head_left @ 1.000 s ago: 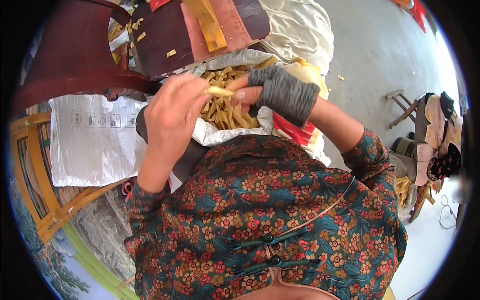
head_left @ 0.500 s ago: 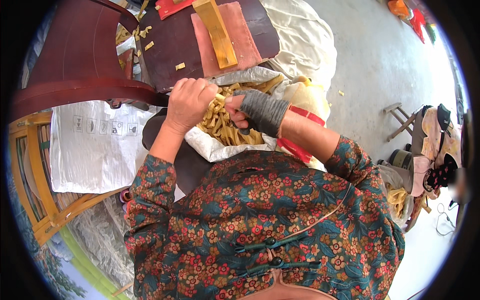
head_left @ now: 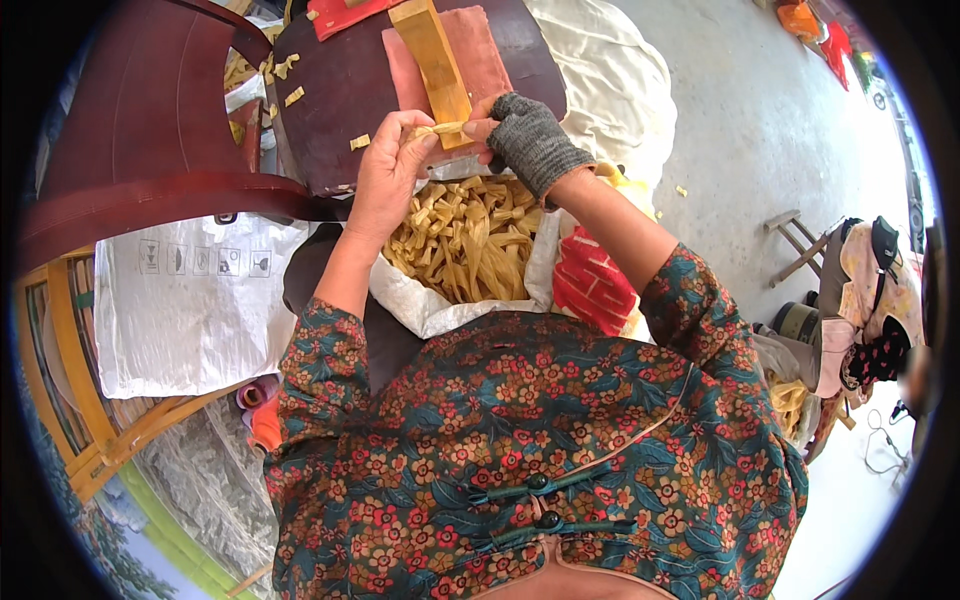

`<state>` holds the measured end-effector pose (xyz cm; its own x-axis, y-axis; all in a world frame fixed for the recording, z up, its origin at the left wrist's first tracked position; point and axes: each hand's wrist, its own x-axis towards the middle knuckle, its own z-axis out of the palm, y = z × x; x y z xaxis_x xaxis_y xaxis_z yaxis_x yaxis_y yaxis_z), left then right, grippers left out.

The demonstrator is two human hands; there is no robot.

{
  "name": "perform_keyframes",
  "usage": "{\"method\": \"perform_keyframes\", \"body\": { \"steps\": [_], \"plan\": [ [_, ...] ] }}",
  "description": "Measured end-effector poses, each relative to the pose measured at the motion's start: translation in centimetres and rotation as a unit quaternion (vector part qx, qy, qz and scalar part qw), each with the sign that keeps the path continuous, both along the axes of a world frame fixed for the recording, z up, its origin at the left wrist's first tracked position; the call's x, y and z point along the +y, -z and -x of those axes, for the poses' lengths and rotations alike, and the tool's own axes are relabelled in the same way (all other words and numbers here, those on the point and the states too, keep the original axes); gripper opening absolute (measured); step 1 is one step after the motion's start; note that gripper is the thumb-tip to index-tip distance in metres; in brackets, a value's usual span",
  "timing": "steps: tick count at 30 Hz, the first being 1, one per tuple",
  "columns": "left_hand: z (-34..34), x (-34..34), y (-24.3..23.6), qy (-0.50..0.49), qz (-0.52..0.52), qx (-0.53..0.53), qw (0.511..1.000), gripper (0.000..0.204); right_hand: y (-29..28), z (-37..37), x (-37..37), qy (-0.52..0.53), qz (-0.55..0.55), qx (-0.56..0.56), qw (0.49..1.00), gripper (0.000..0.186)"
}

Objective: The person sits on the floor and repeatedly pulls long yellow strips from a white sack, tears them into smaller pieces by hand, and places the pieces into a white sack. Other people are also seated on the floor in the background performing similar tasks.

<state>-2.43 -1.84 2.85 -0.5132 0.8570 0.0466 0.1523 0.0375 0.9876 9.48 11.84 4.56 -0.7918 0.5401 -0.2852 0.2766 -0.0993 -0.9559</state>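
Observation:
A pale yellow strip [head_left: 446,128] is stretched level between my two hands, close in front of the near end of a wooden bar [head_left: 432,60]. My left hand [head_left: 388,165], bare, pinches its left end between thumb and fingers. At the other end, the thumb and fingers of my right hand [head_left: 522,138] are closed on it; that hand wears a grey fingerless glove. Below both hands stands a white sack [head_left: 420,312] full of folded yellow strips [head_left: 470,240]. The bar lies on a pink cloth [head_left: 487,50] on a dark red seat [head_left: 335,75].
The dark red chair back [head_left: 120,120] curves along the left. Small yellow scraps [head_left: 294,97] lie on the seat. A red patterned cloth [head_left: 592,275] is right of the sack. Farther right, a small wooden stool [head_left: 795,240] stands on the grey floor [head_left: 720,130].
Both hands have moved up and away from the sack, toward the bar. The left hand has turned from a fist to a pinch, and the strip between the hands now shows more plainly.

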Motion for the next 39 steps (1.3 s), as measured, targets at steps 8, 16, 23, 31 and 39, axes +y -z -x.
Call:
{"method": "perform_keyframes", "body": {
  "steps": [8, 16, 23, 31, 39],
  "plan": [
    [1.8, 2.2, 1.1, -0.026, 0.004, 0.058, 0.998, 0.013, 1.2, 1.7, 1.3, 0.035, -0.005, 0.042, 0.998, 0.015],
    [2.5, 3.7, 1.1, -0.021, 0.012, 0.022, 0.999, 0.012, 1.9, 3.1, 2.6, 0.045, -0.133, 0.03, 0.99, 0.017],
    [3.5, 5.3, 4.4, -0.061, 0.109, 0.18, 0.976, 0.018, 10.1, 4.8, 4.8, 0.03, -0.472, -0.011, 0.881, 0.017],
    [-0.1, 0.6, 1.5, -0.092, 0.099, -0.147, 0.98, 0.008, 3.3, 0.4, 3.0, 0.0, 0.047, -0.077, 0.996, 0.02],
    [-3.1, -3.0, 0.9, -0.092, -0.019, -0.236, 0.967, 0.027, 0.5, -3.1, -2.6, -0.034, 0.369, 0.165, 0.914, 0.033]
  ]
}}
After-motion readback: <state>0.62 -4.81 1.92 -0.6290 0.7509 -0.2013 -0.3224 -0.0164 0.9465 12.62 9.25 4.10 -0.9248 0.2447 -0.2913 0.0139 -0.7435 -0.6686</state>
